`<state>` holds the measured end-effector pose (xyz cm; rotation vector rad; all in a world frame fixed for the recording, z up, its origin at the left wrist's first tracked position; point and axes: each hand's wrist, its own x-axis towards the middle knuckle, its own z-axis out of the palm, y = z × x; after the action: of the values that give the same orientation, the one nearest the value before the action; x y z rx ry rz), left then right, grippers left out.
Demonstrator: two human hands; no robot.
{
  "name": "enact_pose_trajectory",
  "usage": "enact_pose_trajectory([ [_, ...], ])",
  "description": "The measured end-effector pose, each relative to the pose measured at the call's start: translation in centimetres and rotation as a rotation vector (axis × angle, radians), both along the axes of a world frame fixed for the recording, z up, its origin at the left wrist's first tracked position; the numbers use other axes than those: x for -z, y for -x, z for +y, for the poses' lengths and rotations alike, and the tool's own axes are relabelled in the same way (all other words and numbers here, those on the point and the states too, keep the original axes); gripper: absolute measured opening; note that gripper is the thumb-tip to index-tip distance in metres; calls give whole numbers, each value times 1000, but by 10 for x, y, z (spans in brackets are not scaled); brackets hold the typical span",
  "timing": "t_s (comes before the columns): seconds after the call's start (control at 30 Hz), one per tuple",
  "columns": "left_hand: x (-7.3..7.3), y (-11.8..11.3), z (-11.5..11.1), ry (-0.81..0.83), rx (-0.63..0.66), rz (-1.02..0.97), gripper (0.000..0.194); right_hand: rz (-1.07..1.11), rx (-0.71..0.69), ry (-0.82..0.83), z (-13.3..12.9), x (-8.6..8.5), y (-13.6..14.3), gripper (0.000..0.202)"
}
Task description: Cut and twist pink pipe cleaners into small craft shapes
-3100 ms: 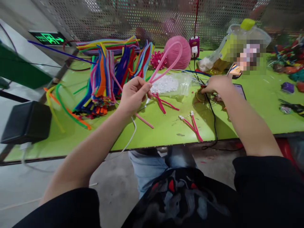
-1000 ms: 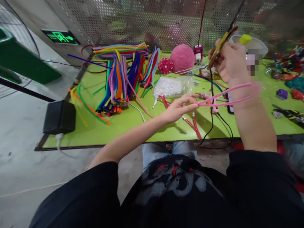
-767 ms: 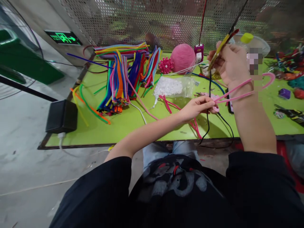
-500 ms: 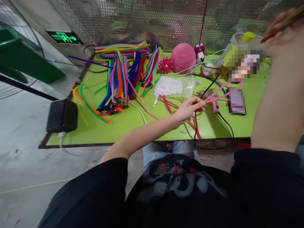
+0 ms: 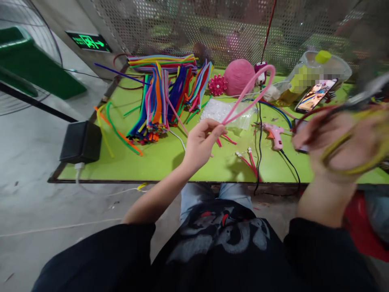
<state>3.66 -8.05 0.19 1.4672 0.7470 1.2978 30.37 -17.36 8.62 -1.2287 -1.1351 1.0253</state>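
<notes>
Green sign (image 5: pixel 88 41) on wall (image 5: pixel 75 18): running figure, right arrow; lettering blurred.

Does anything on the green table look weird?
A little. The black cord of the pink glue gun droops over the front edge of the table, so it might snag. One blue stem juts past the left edge, away from the bundles. The pink loop in the left hand looks fine.

From the wearer's head, the one view looks forward and steeply down past the black, grey-and-red-printed short-sleeved shirt (image 5: pixel 219 259), above and behind the bare left hand (image 5: pixel 201 142). The blurred bare right hand (image 5: pixel 316 136) appears larger, nearer the lens; beyond both hands, the flat lime-green tabletop (image 5: pixel 146 168) meets a shiny grey perforated panel (image 5: pixel 182 24).
</notes>
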Motion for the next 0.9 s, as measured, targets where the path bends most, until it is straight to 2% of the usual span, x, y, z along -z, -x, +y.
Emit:
enact_pose_trajectory([
  [0.03, 1, 9, -5, -8, -58, -18, 29, 63, -54, -41, -7, 11, 27, 62],
  [0.1, 5, 19, -14, -46, -141, -39, 34, 186, -298, 39, -13, 31, 73, 63],
  [0.17, 9, 23, -21, -87, -195, -28, 34, 287, -390, 52, -9, 44, 105, 62],
  [0.23, 15, 26, -26, -120, -223, 1, 31, 325, -408, 63, 0, 49, 120, 64],
  [0.37, 28, 32, -28, -195, -252, 69, 27, 361, -375, 68, 13, 46, 120, 68],
  [0.5, 39, 37, -27, -289, -273, 109, 18, 381, -352, 35, 14, 41, 113, 64],
  [0.7, 48, 45, -27, -364, -250, 152, 15, 454, -384, 28, 16, 35, 109, 59],
  [0.9, 51, 52, -29, -406, -326, 140, 17, 501, -504, 106, 16, 35, 104, 65],
])
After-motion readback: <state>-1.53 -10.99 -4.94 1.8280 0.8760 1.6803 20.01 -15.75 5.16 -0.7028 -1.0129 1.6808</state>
